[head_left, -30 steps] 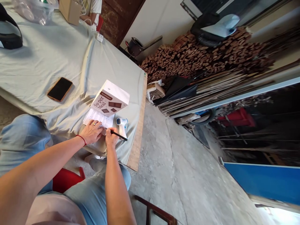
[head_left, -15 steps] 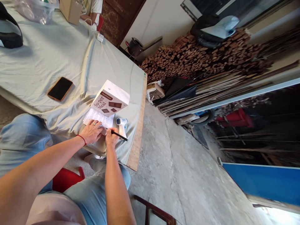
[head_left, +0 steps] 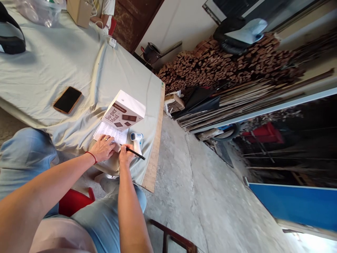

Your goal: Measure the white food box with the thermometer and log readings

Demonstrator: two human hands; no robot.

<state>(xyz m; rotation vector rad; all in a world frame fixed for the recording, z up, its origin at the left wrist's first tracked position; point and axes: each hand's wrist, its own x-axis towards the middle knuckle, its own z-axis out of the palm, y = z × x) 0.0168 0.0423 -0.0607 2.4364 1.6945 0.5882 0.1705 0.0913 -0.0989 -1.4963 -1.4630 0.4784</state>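
My right hand is closed round a black pen, its tip end hidden by the fingers near the paper. Flat on the written paper lies my left hand, fingers stretched out, with a ring and a red wrist string. Behind the paper stands a white and brown box marked "Super Meal". A white and blue infrared thermometer lies just beyond my right hand.
A phone rests on the cloth-covered table to the left. At the far end are a cardboard box, a plastic container and another person's arm. The table's bare wooden edge runs along the right.
My right hand has shifted slightly to the right with the pen. The left hand stays in place on the paper.
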